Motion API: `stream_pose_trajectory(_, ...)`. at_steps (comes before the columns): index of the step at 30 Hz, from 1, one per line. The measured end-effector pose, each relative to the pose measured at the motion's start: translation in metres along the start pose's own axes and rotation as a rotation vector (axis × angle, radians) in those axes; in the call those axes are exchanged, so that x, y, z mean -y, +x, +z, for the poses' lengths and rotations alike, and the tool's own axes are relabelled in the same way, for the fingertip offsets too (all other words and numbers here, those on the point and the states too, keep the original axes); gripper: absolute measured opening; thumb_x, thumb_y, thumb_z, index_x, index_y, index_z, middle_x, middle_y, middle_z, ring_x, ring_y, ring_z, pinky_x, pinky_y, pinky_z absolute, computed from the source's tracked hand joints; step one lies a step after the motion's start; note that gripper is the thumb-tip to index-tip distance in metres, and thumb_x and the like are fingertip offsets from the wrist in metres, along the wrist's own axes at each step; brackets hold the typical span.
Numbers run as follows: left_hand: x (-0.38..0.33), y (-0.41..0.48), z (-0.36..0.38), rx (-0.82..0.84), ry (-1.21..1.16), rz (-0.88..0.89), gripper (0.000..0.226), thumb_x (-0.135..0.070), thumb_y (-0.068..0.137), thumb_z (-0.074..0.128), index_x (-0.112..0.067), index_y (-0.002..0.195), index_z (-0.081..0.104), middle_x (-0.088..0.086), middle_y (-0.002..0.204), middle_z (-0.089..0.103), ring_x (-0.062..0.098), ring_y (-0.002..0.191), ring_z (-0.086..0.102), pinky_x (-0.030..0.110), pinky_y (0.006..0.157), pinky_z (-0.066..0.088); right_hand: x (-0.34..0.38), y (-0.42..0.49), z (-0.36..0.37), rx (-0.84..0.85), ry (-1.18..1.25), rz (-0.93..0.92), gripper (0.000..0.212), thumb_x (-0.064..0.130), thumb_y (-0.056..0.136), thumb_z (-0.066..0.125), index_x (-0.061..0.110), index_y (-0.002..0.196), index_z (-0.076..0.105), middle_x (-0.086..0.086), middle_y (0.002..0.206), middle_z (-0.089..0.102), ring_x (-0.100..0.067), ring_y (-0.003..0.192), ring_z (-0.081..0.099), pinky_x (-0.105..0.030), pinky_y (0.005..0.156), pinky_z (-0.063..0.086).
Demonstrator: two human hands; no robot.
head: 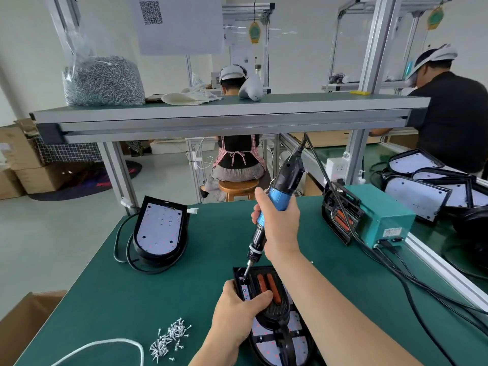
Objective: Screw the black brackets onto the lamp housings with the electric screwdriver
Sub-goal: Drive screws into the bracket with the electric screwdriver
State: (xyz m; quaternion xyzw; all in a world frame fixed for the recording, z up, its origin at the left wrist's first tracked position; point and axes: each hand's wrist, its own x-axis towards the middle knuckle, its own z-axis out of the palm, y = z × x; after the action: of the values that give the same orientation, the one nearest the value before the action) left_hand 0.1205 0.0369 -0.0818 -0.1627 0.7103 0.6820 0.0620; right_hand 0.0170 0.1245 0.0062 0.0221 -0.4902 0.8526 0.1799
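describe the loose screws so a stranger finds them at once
Start at the green table, near left corner, by the white cord. The small heap of screws lies bare on the mat, unlike the bagful up on the shelf.

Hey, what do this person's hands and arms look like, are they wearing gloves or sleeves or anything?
No gloves: the left hand and right hand are both bare. The left forearm and right forearm are bare too, with no sleeve in view. No watch, ring or wristband shows on either.
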Motion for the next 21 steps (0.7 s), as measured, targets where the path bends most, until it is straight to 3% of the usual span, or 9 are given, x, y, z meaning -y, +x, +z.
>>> stream_pose_trajectory(5,0.0,0.001,0.0,-0.004,0.005,0.005,0.06,-0.038,0.053,0.087,-0.021,0.104,0.062,-0.002,0.091,0.077,0.019,0.087,0.074,0.046,0.09,0.057,-0.002,-0.005,0.003,0.068,-0.055,-0.031,0.022,0.013,0.087,0.077,0.014,0.092,0.056,-0.001,0.065,0.058,-0.016,0.049,0.053,-0.028,0.052,0.05)
stream_pose_trajectory(9,0.001,0.002,-0.002,0.0,0.015,0.008,0.047,-0.029,0.067,0.089,-0.023,0.105,0.062,-0.005,0.09,0.077,0.016,0.086,0.074,0.043,0.09,0.057,-0.002,-0.009,0.007,0.161,-0.085,-0.051,0.023,0.016,0.087,0.077,0.013,0.094,0.056,0.001,0.066,0.059,-0.016,0.052,0.054,-0.031,0.055,0.052)
stream_pose_trajectory(16,-0.001,0.001,-0.003,-0.005,0.03,0.023,0.038,-0.028,0.073,0.087,-0.024,0.098,0.059,-0.01,0.087,0.074,-0.002,0.065,0.068,0.019,0.058,0.047,-0.003,-0.01,0.006,0.185,-0.087,-0.052,0.02,0.016,0.087,0.078,0.013,0.096,0.06,0.002,0.066,0.06,-0.016,0.053,0.056,-0.031,0.055,0.052)
stream_pose_trajectory(21,-0.001,0.001,-0.003,0.012,0.028,0.02,0.04,-0.026,0.073,0.088,-0.021,0.102,0.061,-0.007,0.089,0.076,0.005,0.073,0.071,0.022,0.062,0.05,-0.005,-0.012,0.007,0.209,-0.108,-0.079,0.017,0.012,0.088,0.074,0.009,0.094,0.059,-0.004,0.063,0.056,-0.016,0.05,0.053,-0.028,0.053,0.05)
